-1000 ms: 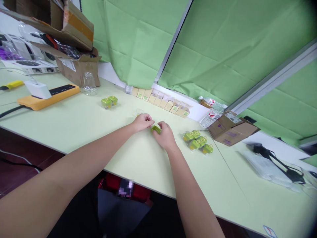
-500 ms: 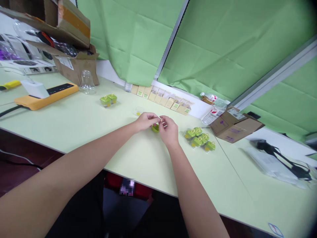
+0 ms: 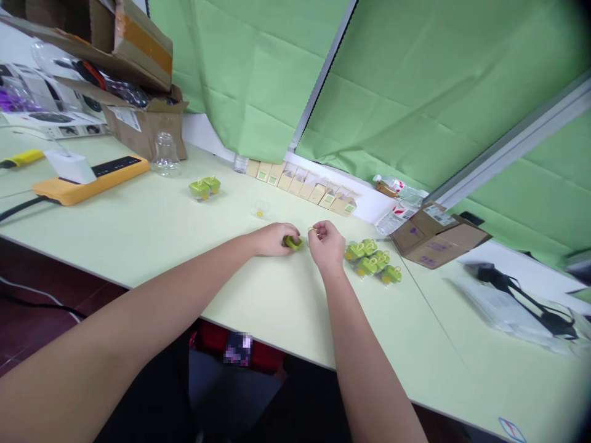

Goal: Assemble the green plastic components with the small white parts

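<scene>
My left hand (image 3: 276,239) grips a small green lid (image 3: 293,243) low over the table, fingers wrapped over its far side. A little to the right, my right hand (image 3: 327,243) pinches a small pale yellow ring (image 3: 312,229) between thumb and fingertips. Beyond the left hand sits a clear little cup (image 3: 261,210) with a yellow piece inside. Right of my right hand stands a cluster of several clear cups with green lids (image 3: 369,264) and yellow loops on top. Two more lidded cups (image 3: 204,187) stand at the left.
Small cardboard boxes (image 3: 300,181) line the wall side of the table (image 3: 258,295). An orange power strip (image 3: 92,179), a clear bottle (image 3: 166,154) and an open carton (image 3: 148,126) are at the left. A brown carton (image 3: 434,237) and black straps (image 3: 526,298) lie at the right.
My hands have drawn apart. The left has closed on the green lid on the table, while the right has shifted right with the small ring.
</scene>
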### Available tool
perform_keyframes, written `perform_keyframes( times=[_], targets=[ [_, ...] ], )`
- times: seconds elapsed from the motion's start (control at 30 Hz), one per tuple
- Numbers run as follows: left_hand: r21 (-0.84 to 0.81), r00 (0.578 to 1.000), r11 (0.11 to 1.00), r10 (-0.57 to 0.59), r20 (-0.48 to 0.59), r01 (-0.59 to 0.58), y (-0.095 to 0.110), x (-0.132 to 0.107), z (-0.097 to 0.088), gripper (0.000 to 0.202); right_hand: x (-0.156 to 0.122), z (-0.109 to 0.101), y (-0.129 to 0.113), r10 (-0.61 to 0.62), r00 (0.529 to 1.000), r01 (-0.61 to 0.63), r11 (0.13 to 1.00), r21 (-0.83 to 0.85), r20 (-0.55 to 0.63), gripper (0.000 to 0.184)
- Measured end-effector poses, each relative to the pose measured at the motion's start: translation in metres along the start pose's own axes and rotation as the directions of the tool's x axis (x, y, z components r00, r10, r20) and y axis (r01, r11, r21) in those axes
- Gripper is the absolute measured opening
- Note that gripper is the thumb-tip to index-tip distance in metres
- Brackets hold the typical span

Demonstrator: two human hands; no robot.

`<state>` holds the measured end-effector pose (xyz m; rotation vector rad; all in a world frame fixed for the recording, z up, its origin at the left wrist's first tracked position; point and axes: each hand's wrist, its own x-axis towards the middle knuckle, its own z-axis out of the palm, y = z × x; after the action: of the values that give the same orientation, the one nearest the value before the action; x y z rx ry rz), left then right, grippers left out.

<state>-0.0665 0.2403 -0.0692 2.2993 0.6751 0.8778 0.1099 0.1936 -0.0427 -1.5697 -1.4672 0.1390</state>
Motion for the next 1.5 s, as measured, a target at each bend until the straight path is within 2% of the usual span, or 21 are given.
perform_keyframes(
  times=[0.07,0.2,0.3,0.37,0.43,0.5,0.6,0.77,0.87,0.97,1.2,1.37,1.5],
  targets=[
    [-0.014,0.999,0.999,-0.041,0.007,0.041,-0.004,0.0,0.001,0.026,0.001,0.001,0.002,0.043,0.999,-0.043,0.998,0.037,0.015,0.011],
    [-0.011,0.996,0.997,-0.07,-0.061,0.07,-0.008,0.0,0.001,0.024,0.005,0.001,0.006,0.106,0.993,-0.11,0.992,0.06,0.06,0.013],
    [0.014,0.993,0.996,-0.088,-0.073,0.089,-0.007,0.0,0.0,0.021,0.008,-0.001,0.009,0.105,0.991,-0.11,0.992,0.058,0.08,0.016],
    [0.025,0.994,0.995,-0.099,-0.037,0.1,-0.006,-0.001,0.0,0.018,0.008,-0.003,0.01,0.084,0.992,-0.089,0.995,0.055,0.09,0.019],
    [0.017,0.993,0.993,-0.121,-0.014,0.121,-0.006,-0.001,0.0,0.017,0.007,-0.003,0.009,0.029,0.991,-0.035,0.998,0.046,0.131,0.02],
    [-0.01,0.99,0.99,-0.14,-0.035,0.14,-0.005,-0.002,-0.001,0.027,0.005,-0.003,0.007,-0.055,0.978,0.047,0.998,0.043,0.202,0.02],
    [-0.049,0.993,0.993,-0.106,-0.06,0.103,-0.002,-0.004,-0.002,0.042,0.001,-0.002,0.004,-0.164,0.937,0.166,0.986,0.022,0.308,0.019],
    [-0.061,0.999,0.997,-0.04,-0.036,0.038,0.008,-0.005,-0.003,0.045,-0.004,0.002,-0.001,-0.285,0.89,0.354,0.924,-0.145,0.356,0.023],
    [-0.077,0.999,0.997,-0.031,-0.019,0.03,0.01,-0.005,-0.003,0.047,-0.007,0.004,-0.003,-0.326,0.851,0.441,0.869,-0.225,0.412,0.027],
    [-0.094,0.999,0.995,-0.038,-0.008,0.037,0.009,-0.004,0.0,0.049,-0.008,0.005,-0.003,-0.325,0.831,0.473,0.839,-0.267,0.451,0.027],
    [-0.155,0.999,0.987,-0.048,-0.013,0.045,0.007,-0.004,0.005,0.05,-0.007,0.007,0.001,-0.312,0.829,0.462,0.849,-0.256,0.464,0.021],
    [-0.204,0.992,0.973,-0.119,-0.044,0.108,0.003,-0.002,0.008,0.055,-0.007,0.008,0.001,-0.313,0.849,0.444,0.859,-0.255,0.426,0.02],
    [-0.202,0.991,0.975,-0.111,-0.07,0.095,-0.001,0.001,0.009,0.039,-0.008,0.009,0.002,-0.312,0.868,0.42,0.876,-0.239,0.386,0.017]
  ],
)
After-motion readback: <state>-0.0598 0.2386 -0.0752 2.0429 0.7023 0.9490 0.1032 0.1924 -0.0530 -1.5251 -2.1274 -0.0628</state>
